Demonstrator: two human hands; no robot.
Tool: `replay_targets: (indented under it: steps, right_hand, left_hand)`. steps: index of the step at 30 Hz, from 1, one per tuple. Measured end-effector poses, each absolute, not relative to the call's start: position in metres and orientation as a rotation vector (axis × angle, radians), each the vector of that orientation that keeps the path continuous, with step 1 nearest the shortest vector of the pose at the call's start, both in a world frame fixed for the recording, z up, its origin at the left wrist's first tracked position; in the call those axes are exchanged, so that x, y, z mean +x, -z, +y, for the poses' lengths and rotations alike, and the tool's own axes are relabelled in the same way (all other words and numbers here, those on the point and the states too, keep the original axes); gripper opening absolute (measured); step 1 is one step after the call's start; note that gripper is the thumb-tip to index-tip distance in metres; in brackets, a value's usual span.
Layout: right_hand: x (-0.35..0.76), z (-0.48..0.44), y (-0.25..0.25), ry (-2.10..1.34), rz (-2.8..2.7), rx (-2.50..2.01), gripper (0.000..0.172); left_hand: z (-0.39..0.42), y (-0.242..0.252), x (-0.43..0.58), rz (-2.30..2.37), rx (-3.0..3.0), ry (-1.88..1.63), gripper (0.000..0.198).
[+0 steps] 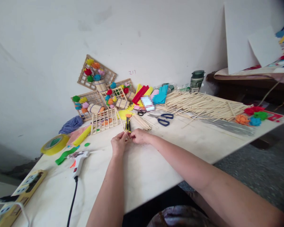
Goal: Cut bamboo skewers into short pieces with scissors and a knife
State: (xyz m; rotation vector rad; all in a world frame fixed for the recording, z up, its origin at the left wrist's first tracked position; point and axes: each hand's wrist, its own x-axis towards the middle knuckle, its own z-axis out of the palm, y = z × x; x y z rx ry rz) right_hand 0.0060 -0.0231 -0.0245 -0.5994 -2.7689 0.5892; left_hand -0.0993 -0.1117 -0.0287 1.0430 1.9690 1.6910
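My left hand is closed on a thin wooden stick, which slants up and away from the fingers. Beside it, my right hand has its fingers curled together close to the lower end of the stick; what they grip is hidden. A yellow and black utility knife is just beyond both hands, its near end by my right fingertips. Cut short sticks lie in a small pile past my right hand. Dark-blue-handled scissors rest open to the right of that pile.
Stick lattices with paper flowers lean against the wall. Long sticks and wires spread to the right, near a bottle. Left are a glue gun with its cord, yellow tape and a power strip.
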Motion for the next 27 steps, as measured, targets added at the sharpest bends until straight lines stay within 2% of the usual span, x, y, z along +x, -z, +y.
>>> replay_targets:
  steps: [6,10,14,22,27]
  right_hand:
    - [0.005,-0.020,0.024,-0.353,-2.577,-0.699,0.033]
    - [-0.008,-0.023,0.031,-0.182,-2.616,-0.518,0.036]
    - [-0.017,-0.025,0.037,-0.157,-2.696,-0.529,0.038]
    - [-0.011,-0.034,0.030,-0.084,-2.654,-0.750,0.026]
    - [-0.011,-0.032,0.021,-0.170,-2.626,-1.046,0.054]
  left_hand:
    - [-0.112,0.030,-0.111,1.820,0.855,-1.946,0.038]
    - [-0.112,0.027,-0.113,1.782,0.759,-1.913,0.041]
    - [-0.114,0.023,-0.111,1.781,0.694,-1.879,0.043]
    - [-0.118,0.020,-0.114,1.788,0.731,-1.788,0.042]
    - [-0.118,0.022,-0.117,1.816,0.749,-1.754,0.041]
